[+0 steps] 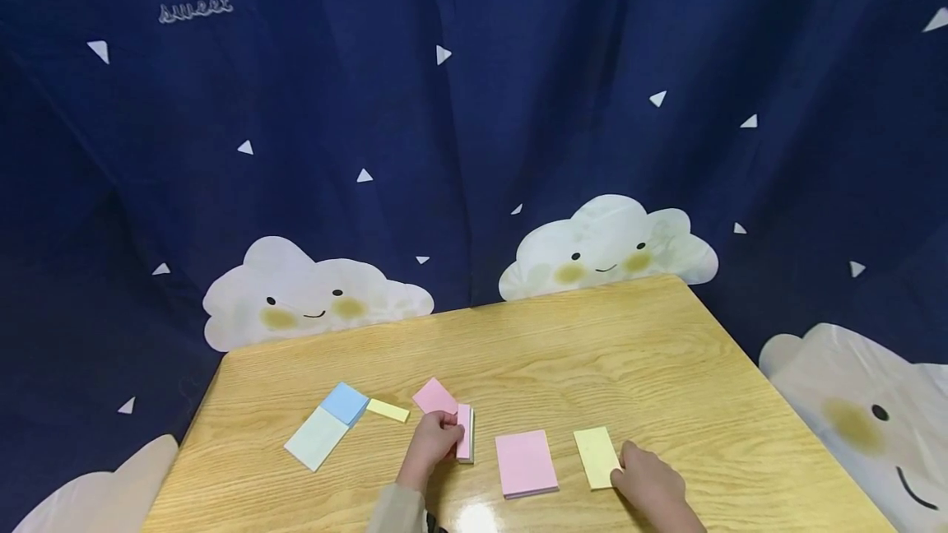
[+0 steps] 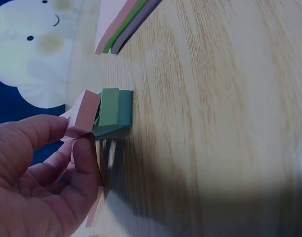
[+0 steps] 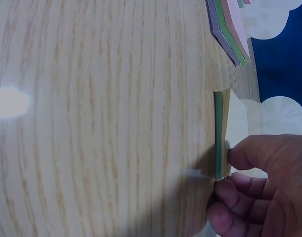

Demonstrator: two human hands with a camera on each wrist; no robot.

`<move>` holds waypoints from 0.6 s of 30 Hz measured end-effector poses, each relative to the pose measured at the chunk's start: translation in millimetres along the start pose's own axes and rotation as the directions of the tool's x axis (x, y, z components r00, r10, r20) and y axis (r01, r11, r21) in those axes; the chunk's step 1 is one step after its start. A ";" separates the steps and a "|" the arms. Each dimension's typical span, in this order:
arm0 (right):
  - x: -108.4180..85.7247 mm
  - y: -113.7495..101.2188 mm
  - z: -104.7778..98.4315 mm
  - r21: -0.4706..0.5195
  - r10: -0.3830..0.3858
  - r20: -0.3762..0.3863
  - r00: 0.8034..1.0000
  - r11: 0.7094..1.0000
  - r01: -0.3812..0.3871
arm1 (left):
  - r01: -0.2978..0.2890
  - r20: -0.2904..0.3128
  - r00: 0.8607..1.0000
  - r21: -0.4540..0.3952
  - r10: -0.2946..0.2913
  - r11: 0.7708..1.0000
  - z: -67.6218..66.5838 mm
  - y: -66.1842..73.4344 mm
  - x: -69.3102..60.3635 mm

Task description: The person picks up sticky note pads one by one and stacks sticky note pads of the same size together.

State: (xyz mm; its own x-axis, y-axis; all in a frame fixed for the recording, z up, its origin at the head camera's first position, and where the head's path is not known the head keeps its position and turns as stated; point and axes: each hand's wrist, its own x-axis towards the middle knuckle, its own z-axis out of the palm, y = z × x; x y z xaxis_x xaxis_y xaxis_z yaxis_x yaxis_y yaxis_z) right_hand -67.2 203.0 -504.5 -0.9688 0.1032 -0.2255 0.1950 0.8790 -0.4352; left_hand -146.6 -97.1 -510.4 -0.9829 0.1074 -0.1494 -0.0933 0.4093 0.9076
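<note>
The fingers of the left hand (image 1: 429, 442) pinch a narrow pink pad (image 1: 463, 422), beside a green pad (image 2: 109, 106), to the left of the square pink pad (image 1: 527, 462). This square pad lies on the counter (image 1: 592, 352). To its right, the fingers of the right hand (image 1: 652, 481) hold a yellow pad (image 1: 596, 455) by its edge.

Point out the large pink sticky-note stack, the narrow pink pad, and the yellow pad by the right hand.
Large pink sticky-note stack (image 1: 525, 461): head view, top sheet's middle.
Narrow pink sticky-note pad (image 2: 85, 115): left wrist view, the side facing the camera.
Yellow sticky-note pad (image 1: 596, 456): head view, top sheet's middle.
</note>
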 end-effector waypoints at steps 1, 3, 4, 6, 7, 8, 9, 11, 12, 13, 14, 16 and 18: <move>-0.1 0.0 0.2 -0.001 -0.003 0.000 1.000 1.000 0.003 | -0.001 -0.006 1.000 0.011 0.001 1.000 0.0 -0.2 -0.2; -0.1 0.0 0.4 0.002 -0.008 0.003 1.000 1.000 0.008 | -0.001 -0.014 1.000 0.027 0.002 1.000 0.0 -0.4 -0.1; -0.1 0.0 0.6 0.001 -0.009 0.004 1.000 1.000 0.009 | 0.001 -0.018 1.000 0.035 0.000 0.999 0.1 -0.3 -0.3; 0.0 0.2 0.8 0.001 -0.009 0.010 1.000 1.000 0.009 | -0.005 -0.025 1.000 0.052 0.006 0.999 0.3 0.0 -0.6; 0.1 0.2 0.9 0.001 -0.008 0.011 1.000 1.000 0.008 | -0.007 -0.028 1.000 0.059 0.009 0.998 0.3 0.3 -1.0; 0.2 0.3 1.1 0.001 -0.007 0.011 1.000 1.000 0.007 | -0.007 -0.028 1.000 0.061 0.009 0.998 0.5 0.5 -1.3; 0.2 0.4 1.2 0.001 -0.005 0.012 1.000 1.000 0.005 | -0.013 -0.031 0.999 0.069 0.015 0.998 0.6 0.6 -1.5; 0.5 0.4 1.4 0.001 -0.006 0.012 1.000 1.000 0.006 | -0.015 -0.031 0.999 0.072 0.017 0.997 1.2 0.7 -1.9; 0.5 0.4 1.4 0.001 -0.007 0.012 1.000 1.000 0.007 | -0.014 -0.031 0.999 0.071 0.016 0.997 1.5 0.8 -2.2; 0.5 0.4 1.4 0.001 -0.007 0.013 1.000 1.000 0.007 | -0.016 -0.032 0.999 0.073 0.018 0.997 1.8 0.9 -2.4; 0.4 0.4 1.2 0.000 -0.007 0.013 1.000 1.000 0.007 | -0.016 -0.034 0.999 0.076 0.018 0.997 2.1 1.2 -2.7; 0.4 0.2 0.6 0.001 -0.010 0.020 1.000 1.000 0.010 | -0.016 -0.035 0.999 0.085 0.019 0.996 2.8 1.2 -2.8; 0.2 0.2 -0.3 0.000 -0.009 0.027 1.000 1.000 0.009 | -0.020 -0.038 0.999 0.100 0.024 0.995 3.0 1.4 -3.2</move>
State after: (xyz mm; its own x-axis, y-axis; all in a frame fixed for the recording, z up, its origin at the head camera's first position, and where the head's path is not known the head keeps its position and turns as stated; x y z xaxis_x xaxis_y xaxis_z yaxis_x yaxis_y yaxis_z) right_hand -67.3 203.4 -504.3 -0.9659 0.0827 -0.2452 0.1863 0.8797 -0.4375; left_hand -143.1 -94.2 -509.8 -0.9901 0.0829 -0.1132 -0.0575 0.4960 0.8664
